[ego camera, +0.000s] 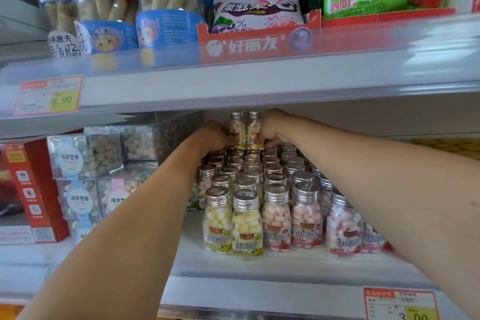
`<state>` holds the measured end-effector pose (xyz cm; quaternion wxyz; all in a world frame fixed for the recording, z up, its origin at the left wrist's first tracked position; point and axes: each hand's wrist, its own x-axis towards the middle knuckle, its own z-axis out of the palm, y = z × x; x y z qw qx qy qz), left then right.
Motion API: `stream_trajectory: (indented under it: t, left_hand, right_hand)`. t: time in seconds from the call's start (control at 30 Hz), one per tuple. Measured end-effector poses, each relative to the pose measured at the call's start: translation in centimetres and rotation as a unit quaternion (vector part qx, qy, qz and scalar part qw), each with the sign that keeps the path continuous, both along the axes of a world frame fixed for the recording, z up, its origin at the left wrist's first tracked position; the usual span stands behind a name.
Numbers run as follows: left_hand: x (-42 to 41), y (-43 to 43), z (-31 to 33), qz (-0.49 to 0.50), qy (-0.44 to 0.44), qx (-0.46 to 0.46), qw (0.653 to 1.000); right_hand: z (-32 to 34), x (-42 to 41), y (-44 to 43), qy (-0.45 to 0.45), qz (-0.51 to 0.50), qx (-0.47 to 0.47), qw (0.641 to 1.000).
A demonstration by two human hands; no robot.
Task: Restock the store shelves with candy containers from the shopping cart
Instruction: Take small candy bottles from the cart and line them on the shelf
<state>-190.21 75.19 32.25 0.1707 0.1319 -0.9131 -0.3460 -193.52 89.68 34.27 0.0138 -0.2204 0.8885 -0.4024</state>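
Two candy bottles (238, 128) (seemingly stacked), fingers of left hand (217, 138), right hand (271, 129) around them.

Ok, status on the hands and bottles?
Left hand grips left bottle, right hand grips right bottle. Both atop back-row caps. Upper shelf close overhead.

Bright, even store light, no hard shadows. Soft glare washes the clear rail (259, 60) on the upper shelf (233, 91). Silver caps (306, 188) glint. Shade under that shelf dims the back row, where left hand (215, 138) and right hand (270, 131) hold the raised candy bottles (237, 126). Price tag (49, 95) and top right corner smeared by blur. Shelf lines bow; forearms (130, 228) stretch toward the lower corners. Front bottles (245, 223) fairly sharp.
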Motion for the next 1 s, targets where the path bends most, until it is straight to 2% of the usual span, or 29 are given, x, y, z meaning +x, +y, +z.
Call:
stream_trajectory:
  t: [0.33,0.5,0.6,1.0]
  left_hand:
    - [1.3,0.7,0.2,0.027,-0.017,-0.043,0.999]
    - [1.3,1.1,-0.1,0.031,-0.003,-0.044,0.999]
    - [1.3,1.0,-0.3,0.042,-0.005,-0.066,0.997]
    - [0.8,0.2,-0.4,0.052,-0.023,-0.091,0.994]
  right_hand:
    - [-0.6,0.3,0.2,-0.004,-0.014,-0.029,0.999]
    - [-0.8,0.8,-0.1,0.094,-0.052,0.058,0.993]
    - [-0.9,0.8,0.0,0.112,-0.057,0.086,0.988]
    - [-0.9,0.2,-0.8,0.042,-0.058,0.008,0.997]
